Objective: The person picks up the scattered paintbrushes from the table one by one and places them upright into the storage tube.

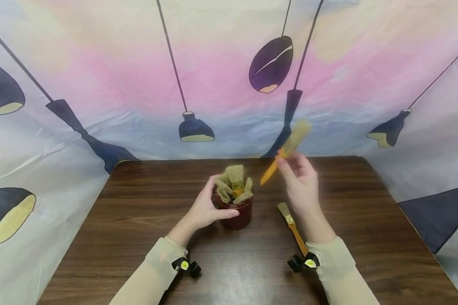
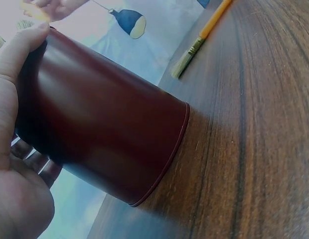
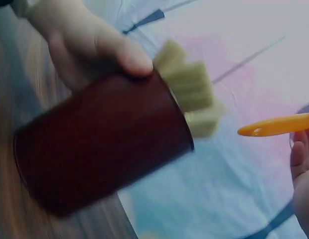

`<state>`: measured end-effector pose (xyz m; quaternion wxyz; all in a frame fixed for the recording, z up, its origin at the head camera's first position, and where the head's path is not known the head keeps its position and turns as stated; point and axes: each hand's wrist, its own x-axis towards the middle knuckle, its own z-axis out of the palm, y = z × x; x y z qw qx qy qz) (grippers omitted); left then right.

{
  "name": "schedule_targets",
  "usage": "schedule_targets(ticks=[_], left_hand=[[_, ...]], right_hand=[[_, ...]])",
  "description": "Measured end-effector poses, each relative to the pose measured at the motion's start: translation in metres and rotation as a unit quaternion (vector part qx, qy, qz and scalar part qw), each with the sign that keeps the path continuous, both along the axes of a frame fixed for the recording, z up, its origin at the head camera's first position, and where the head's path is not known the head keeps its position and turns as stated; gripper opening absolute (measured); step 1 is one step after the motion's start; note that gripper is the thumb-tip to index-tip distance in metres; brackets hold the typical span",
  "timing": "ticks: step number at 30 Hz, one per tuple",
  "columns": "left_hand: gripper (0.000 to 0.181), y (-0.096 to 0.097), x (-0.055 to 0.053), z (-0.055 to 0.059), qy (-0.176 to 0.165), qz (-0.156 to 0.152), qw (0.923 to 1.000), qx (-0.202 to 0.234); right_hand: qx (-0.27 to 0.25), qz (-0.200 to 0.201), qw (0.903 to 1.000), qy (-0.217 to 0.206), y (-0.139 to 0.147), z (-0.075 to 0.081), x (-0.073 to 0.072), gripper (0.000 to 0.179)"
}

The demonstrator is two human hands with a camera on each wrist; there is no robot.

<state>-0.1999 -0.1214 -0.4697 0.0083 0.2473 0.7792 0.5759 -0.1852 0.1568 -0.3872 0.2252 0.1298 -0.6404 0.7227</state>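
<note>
My left hand [image 1: 206,208] grips a dark red cylindrical cup [image 1: 241,218] around its upper side, thumb across the front near the rim. Several paintbrushes [image 1: 235,174] stand in the cup with their pale bristles up; their handles are mostly hidden inside. Up and to the right of the cup, my right hand [image 1: 302,182] pinches another paintbrush [image 1: 280,157] by its orange handle, bristles pointing up and away. In the right wrist view the tip of that orange handle [image 3: 264,126] points toward the cup's mouth, apart from it.
One more paintbrush [image 1: 291,224] lies on the dark wooden table [image 1: 137,237] right of the cup, its handle end partly behind my right wrist. Behind the table hangs a cloth [image 1: 137,76] printed with lamps. A small camera [image 1: 188,267] is strapped to each wrist.
</note>
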Motion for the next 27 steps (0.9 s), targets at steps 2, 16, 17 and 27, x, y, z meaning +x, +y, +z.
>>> schedule_targets(ticks=[2,16,17,27], left_hand=[[0.097,0.0,0.0,0.0,0.001,-0.001,1.0,0.001],[0.097,0.0,0.0,-0.001,0.015,0.001,0.9999,-0.004],[0.097,0.0,0.0,-0.001,0.015,0.002,0.9999,-0.005],[0.098,-0.001,0.0,-0.002,0.016,-0.009,0.9998,0.001]], right_hand=[[-0.015,0.009,0.9998,0.009,-0.01,0.003,0.001,0.024],[0.226,0.007,0.9726,0.052,-0.048,-0.014,0.005,0.021],[0.245,-0.002,0.9677,0.062,-0.048,-0.015,0.005,0.021],[0.332,-0.039,0.9425,0.015,-0.044,-0.015,0.006,0.023]])
